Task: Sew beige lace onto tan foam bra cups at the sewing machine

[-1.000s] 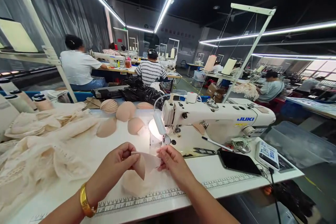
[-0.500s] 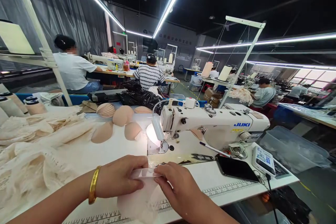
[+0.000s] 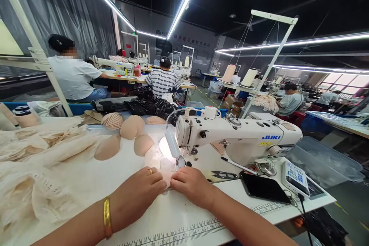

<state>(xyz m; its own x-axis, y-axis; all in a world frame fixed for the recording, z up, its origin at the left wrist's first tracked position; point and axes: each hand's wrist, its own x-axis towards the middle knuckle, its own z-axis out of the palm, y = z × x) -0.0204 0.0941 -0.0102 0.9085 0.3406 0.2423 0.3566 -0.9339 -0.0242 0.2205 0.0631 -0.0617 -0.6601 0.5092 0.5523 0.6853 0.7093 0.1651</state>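
A white sewing machine (image 3: 245, 134) stands before me, its small lamp (image 3: 172, 144) lighting the needle area. Under and in front of the needle lies a thin, pale pink piece of fabric (image 3: 165, 175), partly covered by my fingers. My left hand (image 3: 141, 194), with a ring and a gold bracelet, is closed on the fabric's left side. From the right, my right hand (image 3: 193, 187) pinches its near right edge, close to the other hand's fingertips. Beyond the hands are several beige moulded cups (image 3: 144, 145), one of them striped.
Cream lace fabric (image 3: 37, 184) is heaped at the left. Thread snips (image 3: 223, 175), a pen (image 3: 238, 165), a black phone (image 3: 263, 187) and a white box with a cable (image 3: 295, 178) lie at the right. Printed rulers (image 3: 184, 234) mark the front edge. Co-workers sit beyond.
Both hands have moved forward with the fabric, from the table's front to the needle area. The fabric, folded between my fingers before, now lies flatter. The view has shifted slightly.
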